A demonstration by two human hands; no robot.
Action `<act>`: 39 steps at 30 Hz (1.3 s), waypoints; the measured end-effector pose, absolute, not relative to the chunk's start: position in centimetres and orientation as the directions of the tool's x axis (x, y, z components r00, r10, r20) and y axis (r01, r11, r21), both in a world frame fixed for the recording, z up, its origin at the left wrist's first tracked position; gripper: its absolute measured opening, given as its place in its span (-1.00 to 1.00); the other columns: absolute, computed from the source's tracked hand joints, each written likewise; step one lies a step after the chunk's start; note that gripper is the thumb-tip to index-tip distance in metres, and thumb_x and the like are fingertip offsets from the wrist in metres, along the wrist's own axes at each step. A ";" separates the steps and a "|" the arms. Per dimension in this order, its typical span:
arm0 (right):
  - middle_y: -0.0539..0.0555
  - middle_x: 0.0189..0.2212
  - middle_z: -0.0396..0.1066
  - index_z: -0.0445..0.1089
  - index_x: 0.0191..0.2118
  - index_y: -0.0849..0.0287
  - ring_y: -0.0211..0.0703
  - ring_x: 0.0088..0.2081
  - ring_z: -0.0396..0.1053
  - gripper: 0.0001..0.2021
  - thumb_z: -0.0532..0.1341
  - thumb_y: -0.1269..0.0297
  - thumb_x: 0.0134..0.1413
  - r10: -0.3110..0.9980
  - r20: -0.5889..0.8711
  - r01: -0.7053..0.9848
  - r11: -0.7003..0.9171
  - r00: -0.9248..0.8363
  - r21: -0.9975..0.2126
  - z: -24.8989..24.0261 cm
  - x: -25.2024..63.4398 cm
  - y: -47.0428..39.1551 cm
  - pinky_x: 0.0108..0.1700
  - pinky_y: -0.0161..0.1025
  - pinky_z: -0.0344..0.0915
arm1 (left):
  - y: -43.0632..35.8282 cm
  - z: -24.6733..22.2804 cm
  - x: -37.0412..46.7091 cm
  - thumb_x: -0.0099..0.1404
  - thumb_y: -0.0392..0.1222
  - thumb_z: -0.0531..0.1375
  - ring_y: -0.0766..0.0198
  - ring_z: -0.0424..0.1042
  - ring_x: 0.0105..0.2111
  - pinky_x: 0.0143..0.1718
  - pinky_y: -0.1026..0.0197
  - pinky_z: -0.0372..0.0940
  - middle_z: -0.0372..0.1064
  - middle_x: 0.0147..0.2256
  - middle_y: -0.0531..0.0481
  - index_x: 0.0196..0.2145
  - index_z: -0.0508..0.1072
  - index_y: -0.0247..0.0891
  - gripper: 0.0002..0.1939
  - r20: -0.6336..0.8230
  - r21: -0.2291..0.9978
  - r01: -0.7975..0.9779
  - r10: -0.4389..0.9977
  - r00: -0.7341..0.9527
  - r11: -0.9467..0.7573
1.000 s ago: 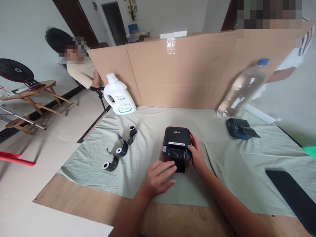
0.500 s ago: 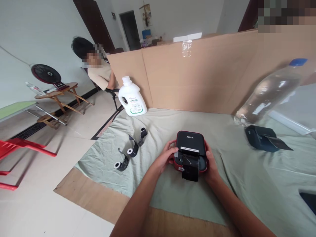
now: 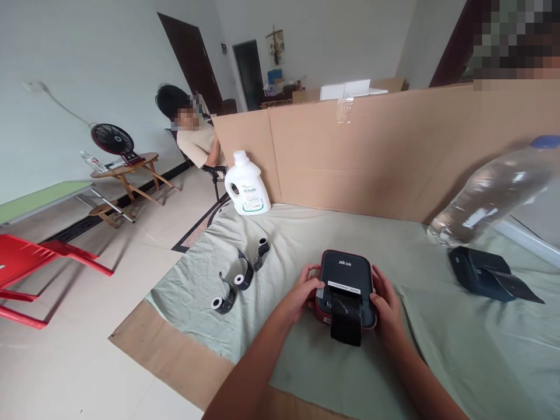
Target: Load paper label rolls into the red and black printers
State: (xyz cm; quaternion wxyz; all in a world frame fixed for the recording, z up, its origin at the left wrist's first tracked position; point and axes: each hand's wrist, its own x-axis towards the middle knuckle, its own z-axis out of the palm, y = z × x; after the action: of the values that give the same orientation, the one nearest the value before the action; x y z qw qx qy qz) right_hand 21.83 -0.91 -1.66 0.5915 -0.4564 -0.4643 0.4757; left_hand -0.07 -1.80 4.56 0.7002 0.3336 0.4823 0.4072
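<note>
A black label printer with a red rim [image 3: 345, 271] rests on the green cloth [image 3: 301, 361], a black strip [image 3: 346, 321] hanging from its front slot. My left hand [image 3: 304, 294] grips its left side, thumb on the top edge. On the right side my right hand [image 3: 387, 306] holds the printer, thumb against the edge and fingers behind it. To the left lie three small dark rolls with loose ends: one nearest the front [image 3: 223, 300], one in the middle [image 3: 244, 277] and one further back [image 3: 261, 252].
A cardboard panel [image 3: 350, 157] stands behind the cloth, with a white jug [image 3: 249, 189] at its left end. On the right are a large clear bottle [image 3: 485, 192] and a dark device [image 3: 481, 271]. A person [image 3: 196, 140] sits beyond the panel.
The camera view has shifted, so the scene sits lower and further right. Both hands still hold the printer; my right hand's fingers now show more along its right side.
</note>
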 end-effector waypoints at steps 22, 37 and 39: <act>0.18 0.19 0.40 0.37 0.21 0.08 0.18 0.22 0.32 -0.43 0.24 0.11 0.04 0.984 0.112 -0.063 0.121 0.137 -0.991 0.1 21.8 -1.0 0.23 0.07 0.27 | -2.7 5.9 0.7 0.13 -0.12 0.22 0.39 0.13 -0.58 -0.56 0.32 -0.04 0.18 -0.51 0.16 0.02 0.37 -0.13 -0.54 -0.376 0.914 -0.147 0.925 0.050 0.379; 0.15 0.08 0.49 0.44 0.10 -0.02 0.44 0.16 0.34 -0.26 0.51 0.10 -0.36 0.952 0.274 0.312 0.303 -0.135 -0.900 -2.2 24.0 -4.8 0.24 0.31 0.20 | -3.2 2.7 1.7 0.23 -0.17 0.21 0.10 0.48 -0.02 0.06 0.12 0.29 0.54 -0.02 -0.04 0.09 0.52 -0.19 -0.54 -0.124 0.919 -0.372 0.992 0.040 0.130; 0.15 0.02 0.52 0.46 0.03 -0.01 0.43 0.10 0.39 -0.31 0.51 0.10 -0.39 0.937 0.318 0.361 0.348 -0.142 -0.865 -1.2 23.3 -4.6 0.20 0.28 0.26 | -3.0 2.6 1.6 0.23 -0.16 0.20 0.10 0.49 -0.06 0.04 0.10 0.30 0.56 -0.07 -0.03 0.08 0.53 -0.16 -0.55 -0.134 0.924 -0.357 0.990 0.033 0.137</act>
State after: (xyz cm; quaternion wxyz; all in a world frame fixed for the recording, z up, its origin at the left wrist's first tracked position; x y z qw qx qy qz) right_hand 23.25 -4.57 -1.19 0.4524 -0.4737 -0.6852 0.3184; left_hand 1.55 -2.97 2.60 0.6181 0.3667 0.4319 0.5449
